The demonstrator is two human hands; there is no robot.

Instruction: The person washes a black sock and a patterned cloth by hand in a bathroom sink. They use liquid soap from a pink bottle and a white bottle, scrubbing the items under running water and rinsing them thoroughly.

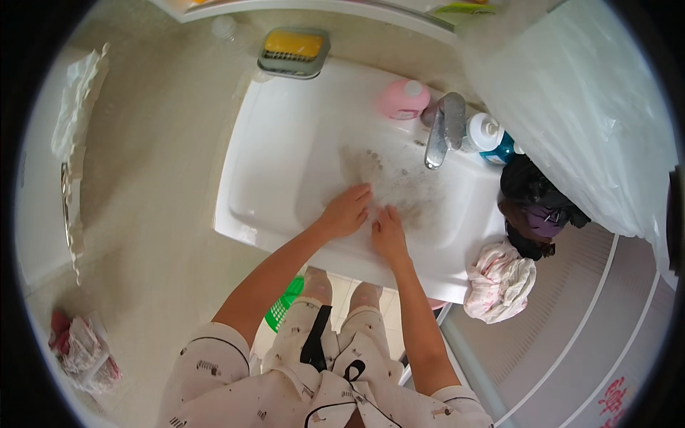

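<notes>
Both bare hands are over the white washbasin [275, 143], near its front side. My left hand [347, 212] reaches to the right, fingers loosely bent and a little apart, with nothing visible in it. Close beside it, my right hand [388, 232] points away from me, its fingers parted and no object seen between them. Just beyond the fingertips, foamy, greyish water [399, 178] covers the basin's bottom. Whether anything lies under the foam, I cannot tell. The metal tap [446, 128] stands at the back right, beyond both hands.
Around the tap stand a pink bottle [404, 100], a white pump bottle [483, 133] and a blue bottle [502, 149]. Dark cloths [539, 203] and a crumpled pale cloth [501, 282] lie on the right rim. A soap dish [294, 53] holds yellow soap. Whitish plastic sheeting [578, 107] hangs at right.
</notes>
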